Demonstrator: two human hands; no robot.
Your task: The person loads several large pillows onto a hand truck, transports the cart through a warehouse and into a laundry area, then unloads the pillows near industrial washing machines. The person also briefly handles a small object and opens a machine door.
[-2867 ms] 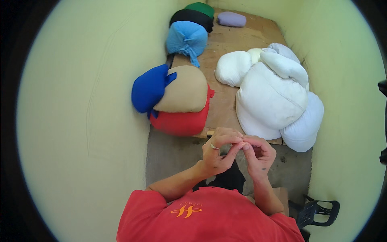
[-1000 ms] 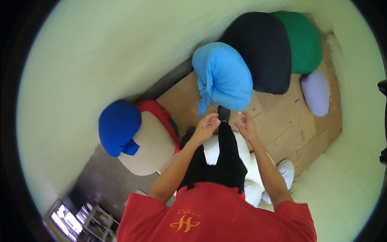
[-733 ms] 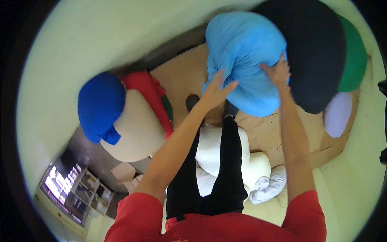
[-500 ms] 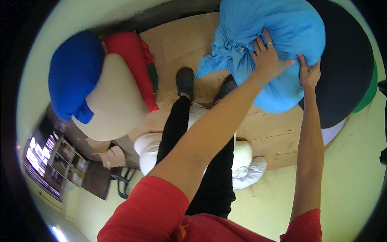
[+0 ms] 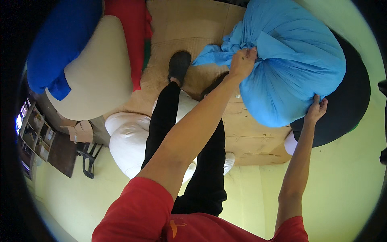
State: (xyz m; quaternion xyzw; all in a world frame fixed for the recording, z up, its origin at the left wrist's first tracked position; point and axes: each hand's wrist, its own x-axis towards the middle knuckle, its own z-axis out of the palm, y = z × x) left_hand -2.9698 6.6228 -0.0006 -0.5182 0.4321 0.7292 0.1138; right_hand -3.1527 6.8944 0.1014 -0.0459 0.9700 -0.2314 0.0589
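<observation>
Bundle (image 5: 298,72) of light-blue cloth, rounded, creased: our left hand (image 5: 243,62) clenches gathered folds (image 5: 267,54), our right hand (image 5: 316,109) pinches edge; smooth black sack (image 5: 352,101) bulges beside.

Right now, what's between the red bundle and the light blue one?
The head view shows brown cardboard there, with your dark shoes on it and the light blue bundle's tail reaching in.

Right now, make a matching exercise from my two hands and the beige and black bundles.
1. Left hand
2. Right hand
3. Beige bundle
4. Black bundle

A. Between the dark blue bundle and red bundle
B. Gripping the light blue bundle near its tied end
C. Partly behind the light blue bundle
D. Pinching the light blue bundle's edge

1B, 2D, 3A, 4C
</observation>
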